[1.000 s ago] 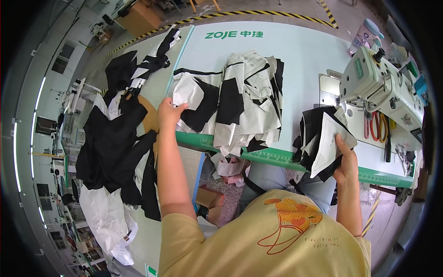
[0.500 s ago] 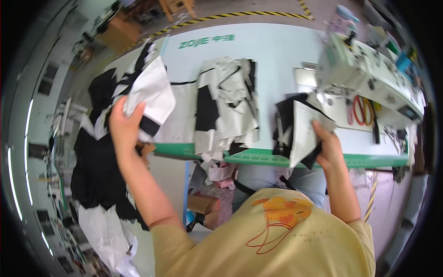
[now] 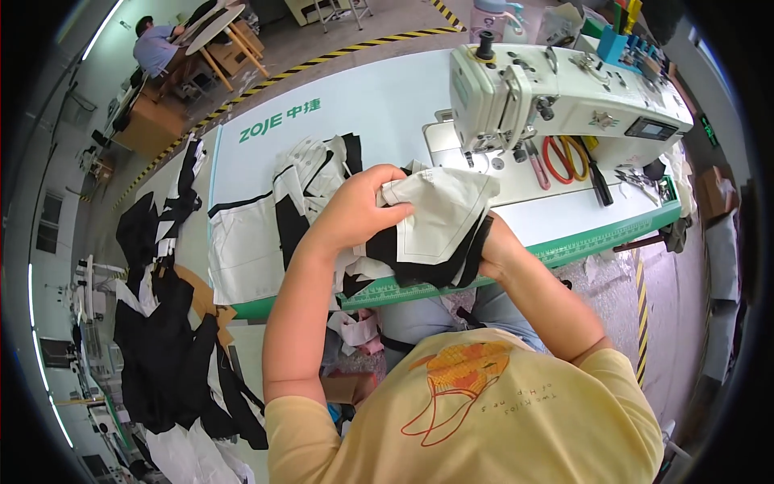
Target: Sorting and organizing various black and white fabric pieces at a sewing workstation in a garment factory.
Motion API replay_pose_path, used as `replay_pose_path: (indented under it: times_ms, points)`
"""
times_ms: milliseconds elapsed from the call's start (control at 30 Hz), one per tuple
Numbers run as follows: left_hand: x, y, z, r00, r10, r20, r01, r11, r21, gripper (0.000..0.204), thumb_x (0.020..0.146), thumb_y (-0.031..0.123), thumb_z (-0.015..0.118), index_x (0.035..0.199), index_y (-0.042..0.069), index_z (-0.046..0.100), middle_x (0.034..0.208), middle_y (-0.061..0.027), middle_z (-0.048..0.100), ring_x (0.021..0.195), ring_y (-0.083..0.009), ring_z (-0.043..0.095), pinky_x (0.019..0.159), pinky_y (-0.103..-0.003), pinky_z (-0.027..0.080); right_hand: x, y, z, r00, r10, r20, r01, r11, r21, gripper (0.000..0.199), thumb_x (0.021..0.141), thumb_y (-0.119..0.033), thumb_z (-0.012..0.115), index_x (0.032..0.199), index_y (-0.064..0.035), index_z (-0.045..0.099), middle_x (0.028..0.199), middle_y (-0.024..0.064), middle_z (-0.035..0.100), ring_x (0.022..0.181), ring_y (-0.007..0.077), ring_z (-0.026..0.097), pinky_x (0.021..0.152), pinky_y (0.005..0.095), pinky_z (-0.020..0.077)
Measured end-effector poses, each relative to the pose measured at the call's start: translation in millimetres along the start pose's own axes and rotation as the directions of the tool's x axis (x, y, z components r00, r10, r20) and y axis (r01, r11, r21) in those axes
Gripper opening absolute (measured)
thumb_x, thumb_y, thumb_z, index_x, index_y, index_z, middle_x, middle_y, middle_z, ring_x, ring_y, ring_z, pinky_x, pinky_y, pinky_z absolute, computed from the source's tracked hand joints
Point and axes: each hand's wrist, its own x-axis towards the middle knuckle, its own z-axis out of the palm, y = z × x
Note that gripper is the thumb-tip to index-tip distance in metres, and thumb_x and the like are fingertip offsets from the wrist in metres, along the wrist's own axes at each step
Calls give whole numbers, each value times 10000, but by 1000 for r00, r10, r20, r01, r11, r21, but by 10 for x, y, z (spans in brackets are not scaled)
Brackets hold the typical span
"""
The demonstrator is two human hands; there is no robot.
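Observation:
In front of the sewing machine [image 3: 564, 81], at the table's near edge, both my hands meet at a small bundle of cut fabric. My left hand [image 3: 363, 208] pinches a white fabric piece [image 3: 445, 219] by its left corner, thumb on top. Black fabric pieces [image 3: 427, 274] show beneath it. Around the right side of these my right hand [image 3: 500, 250] is closed, its fingers hidden behind the cloth. To the left, partly covered by my left forearm, lies a pile of black and white cut pieces [image 3: 310, 165]. Beside it a white panel with a black edge [image 3: 243, 250] lies flat.
Orange-handled scissors [image 3: 556, 157] and a pink-handled tool [image 3: 538, 168] lie under the machine arm. A blue holder [image 3: 614, 47] stands behind it. Black garments [image 3: 165, 347] hang over a surface at left. Another person [image 3: 157, 52] sits far left.
My left hand has come right from the left side with its white piece and now joins my right hand's bundle. My right hand has moved left. The view has shifted toward the machine.

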Motion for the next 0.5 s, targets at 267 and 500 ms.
replay_pose_path:
  times_ms: [267,500]
  points:
    - [124,74,102,999,-31,-33,32,998,49,322,748,132,675,1015,-17,574,876,-92,615,791,-167,568,733,-293,451,26,-98,-134,990,-40,136,5,968,250,582,968,-471,265,1343,-44,391,1293,129,506,1155,274,531,974,415,441]
    - [145,87,114,999,28,-47,-21,989,145,286,756,125,657,988,-14,563,855,-120,615,763,-210,579,714,-312,455,7,-32,-254,924,-167,344,56,949,310,836,867,-698,271,1390,-47,316,1352,150,443,1224,298,464,1027,446,379]
